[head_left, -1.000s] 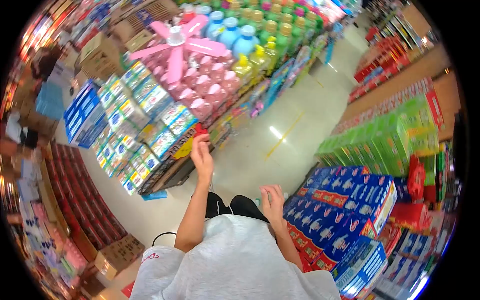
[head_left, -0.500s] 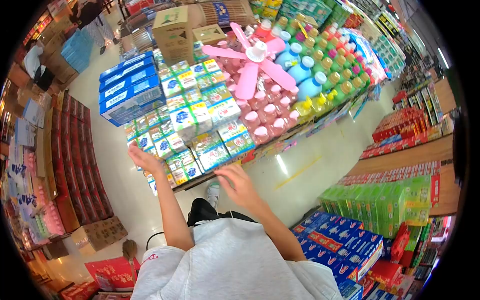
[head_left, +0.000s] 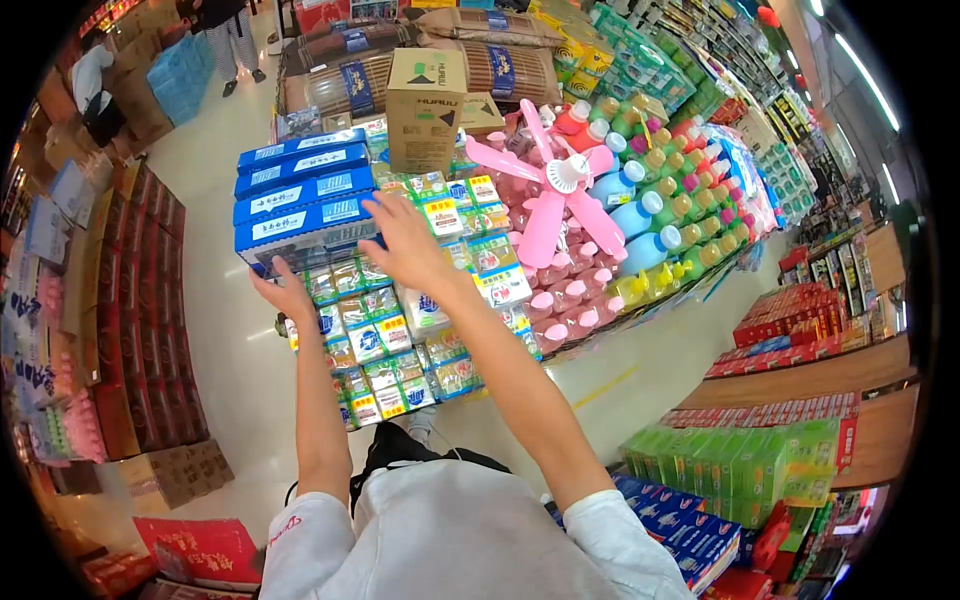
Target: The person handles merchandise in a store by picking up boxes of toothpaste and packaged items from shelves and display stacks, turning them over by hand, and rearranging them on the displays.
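Observation:
Several long blue boxes [head_left: 305, 215] lie side by side on top of wrapped soap packs [head_left: 375, 335]. My left hand [head_left: 285, 292] is at the front left corner of the nearest blue box, fingers apart, partly beneath its edge. At the right end of the same box is my right hand [head_left: 405, 240], its fingers spread against or just over the box. Whether either hand bears any weight cannot be seen. Behind the boxes, to the right, a brown carton [head_left: 427, 110] stands upright.
A pink fan [head_left: 567, 175] rests over pink bottles [head_left: 575, 290], with blue bottles [head_left: 640, 210] beside them. Red stacked cartons [head_left: 150, 330] line the left aisle. Two people stand at the upper left. Green boxes [head_left: 730, 465] are on the right shelf.
Both hands have moved from the front of the display to the blue boxes, my right hand crossing over the soap packs. The view has turned toward the display. The blue boxes stay on the soap packs.

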The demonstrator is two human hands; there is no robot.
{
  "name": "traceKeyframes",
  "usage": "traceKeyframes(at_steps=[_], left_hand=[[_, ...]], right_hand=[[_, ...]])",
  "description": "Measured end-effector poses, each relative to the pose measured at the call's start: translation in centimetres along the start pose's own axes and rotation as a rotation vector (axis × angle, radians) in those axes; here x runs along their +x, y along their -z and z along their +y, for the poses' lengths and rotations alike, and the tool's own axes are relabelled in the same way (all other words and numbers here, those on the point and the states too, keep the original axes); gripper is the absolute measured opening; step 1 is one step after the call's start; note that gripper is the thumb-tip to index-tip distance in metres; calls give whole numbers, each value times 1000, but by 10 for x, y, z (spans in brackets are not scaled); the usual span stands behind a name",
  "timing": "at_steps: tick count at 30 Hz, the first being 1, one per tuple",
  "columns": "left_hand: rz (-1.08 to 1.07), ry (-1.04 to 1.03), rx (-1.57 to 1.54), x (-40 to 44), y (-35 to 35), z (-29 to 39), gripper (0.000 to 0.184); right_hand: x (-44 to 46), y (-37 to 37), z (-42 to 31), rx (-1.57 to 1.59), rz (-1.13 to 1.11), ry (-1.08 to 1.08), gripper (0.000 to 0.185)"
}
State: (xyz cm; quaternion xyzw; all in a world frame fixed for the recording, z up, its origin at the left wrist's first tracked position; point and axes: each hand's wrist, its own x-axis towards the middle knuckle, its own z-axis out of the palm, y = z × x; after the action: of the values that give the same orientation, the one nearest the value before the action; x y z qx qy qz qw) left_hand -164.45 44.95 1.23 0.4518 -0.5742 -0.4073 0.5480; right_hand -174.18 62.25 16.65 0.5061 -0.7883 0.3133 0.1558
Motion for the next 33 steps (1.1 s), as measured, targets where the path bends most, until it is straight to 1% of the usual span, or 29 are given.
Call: traceKeyframes(at_steps=[1, 2, 4, 6, 8, 10, 13, 18, 20, 21, 25, 28, 30, 33], left_hand=[[-5, 21, 17, -2, 0, 1, 68], [-1, 23, 17, -4, 0, 3, 68], [-2, 52, 37, -3, -1, 8, 69], [-4, 68, 10, -2, -1, 7, 69], [-8, 74, 3, -8, 1, 1, 68], [2, 50, 8, -4, -1, 1, 67], [9, 44, -1, -4, -1, -4, 66], [7, 37, -10, -7, -2, -9, 60], [17, 66, -50, -5, 1, -8, 58], [-15, 80, -125, -7, 2, 2, 56], [9, 40, -52, -2, -3, -8, 51], [25, 67, -157, -4, 3, -9, 48], [57, 39, -130, -7, 5, -5, 48], [23, 27, -181, -8, 6, -5, 47]], right_hand=[[1, 0, 8, 21, -92, -38, 56], [-2, -1, 12, 22, -94, -34, 56], [-1, -14, 17, -200, -158, -33, 58], [2, -19, 19, -152, -177, -44, 60], [-4, -13, 13, -149, -194, -100, 58], [-3, -10, 12, -150, -165, -98, 55], [-1, -7, 13, -116, -194, -91, 49], [-3, -4, 17, -87, -176, -58, 46], [-2, -7, 15, -44, -167, -56, 46], [-2, -7, 14, -55, -148, -59, 46], [0, -6, 15, -38, -108, -56, 48], [0, -9, 17, -17, -87, -34, 52], [-3, -8, 14, 41, -76, -53, 56], [-5, -8, 11, 41, -97, -88, 56]])
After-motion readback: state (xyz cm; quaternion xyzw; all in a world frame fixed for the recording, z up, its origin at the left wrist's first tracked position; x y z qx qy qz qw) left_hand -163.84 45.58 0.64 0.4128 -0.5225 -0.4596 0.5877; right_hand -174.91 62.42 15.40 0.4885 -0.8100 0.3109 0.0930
